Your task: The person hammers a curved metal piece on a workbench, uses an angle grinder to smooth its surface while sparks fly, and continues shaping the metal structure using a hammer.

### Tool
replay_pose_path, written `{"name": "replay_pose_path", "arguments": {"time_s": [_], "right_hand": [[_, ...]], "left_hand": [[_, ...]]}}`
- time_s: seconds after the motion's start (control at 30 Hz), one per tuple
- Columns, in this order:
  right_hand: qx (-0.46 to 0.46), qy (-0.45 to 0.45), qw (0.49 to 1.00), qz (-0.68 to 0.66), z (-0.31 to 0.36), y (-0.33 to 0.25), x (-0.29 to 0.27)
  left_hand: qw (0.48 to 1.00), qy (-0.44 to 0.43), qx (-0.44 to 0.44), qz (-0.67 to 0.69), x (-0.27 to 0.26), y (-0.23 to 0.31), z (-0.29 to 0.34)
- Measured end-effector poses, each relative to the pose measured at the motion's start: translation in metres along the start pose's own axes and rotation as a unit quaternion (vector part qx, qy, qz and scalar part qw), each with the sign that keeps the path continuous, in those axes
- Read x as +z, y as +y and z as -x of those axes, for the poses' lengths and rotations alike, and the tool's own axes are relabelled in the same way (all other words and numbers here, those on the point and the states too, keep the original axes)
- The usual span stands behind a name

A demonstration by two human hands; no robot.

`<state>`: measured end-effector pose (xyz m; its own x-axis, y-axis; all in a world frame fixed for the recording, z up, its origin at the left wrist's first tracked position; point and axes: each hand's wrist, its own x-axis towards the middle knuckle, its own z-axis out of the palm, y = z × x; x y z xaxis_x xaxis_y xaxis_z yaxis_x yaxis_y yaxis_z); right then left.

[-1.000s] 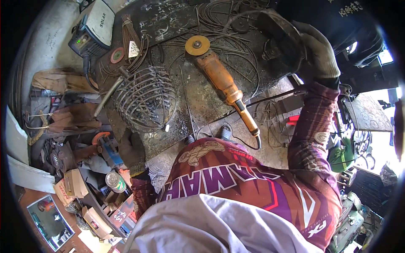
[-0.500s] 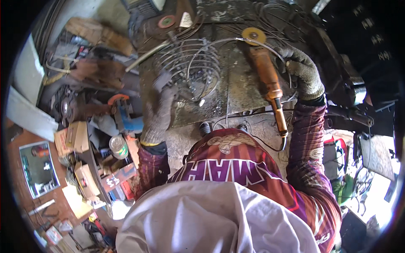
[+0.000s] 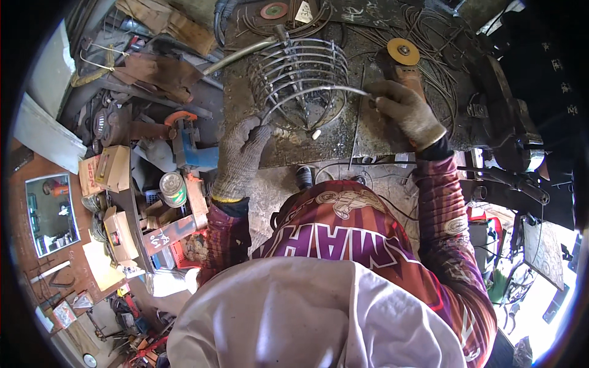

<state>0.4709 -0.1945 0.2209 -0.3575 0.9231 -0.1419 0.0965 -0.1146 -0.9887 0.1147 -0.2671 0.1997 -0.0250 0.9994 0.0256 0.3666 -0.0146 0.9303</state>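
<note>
A thin curved metal rod (image 3: 316,89) arches between my two hands, in front of and partly over a cage-like frame of bent metal rods (image 3: 300,58). My left hand (image 3: 241,156), in a grey knitted glove, is closed on the rod's left end. At the other end, the gloved fingers of my right hand (image 3: 408,112) pinch the rod. Just beyond that hand lies an angle grinder with an orange body (image 3: 410,78) and a yellow disc (image 3: 403,51); my right hand and forearm hide most of its body. A small white piece (image 3: 316,134) sits at the frame's near end.
Everything rests on a dark metal worktable (image 3: 383,132). A hammer (image 3: 245,54) lies left of the frame, with a reddish disc (image 3: 273,10) farther back. Coiled rods (image 3: 438,80) lie at the right. Left of the table stand a blue machine (image 3: 195,147) and a jar (image 3: 173,189).
My left hand, blurred and off the rod before, has closed on its left end. My right hand has come left with the rod and now covers the grinder's body. The view has shifted slightly.
</note>
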Motion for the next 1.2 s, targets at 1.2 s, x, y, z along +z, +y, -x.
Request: {"name": "replay_pose_path", "arguments": {"time_s": [1.2], "right_hand": [[-0.149,0.269,0.934,0.183,0.032,0.006,0.007]], "left_hand": [[0.973,0.181,0.129,-0.065,0.009,-0.033,0.006]]}}
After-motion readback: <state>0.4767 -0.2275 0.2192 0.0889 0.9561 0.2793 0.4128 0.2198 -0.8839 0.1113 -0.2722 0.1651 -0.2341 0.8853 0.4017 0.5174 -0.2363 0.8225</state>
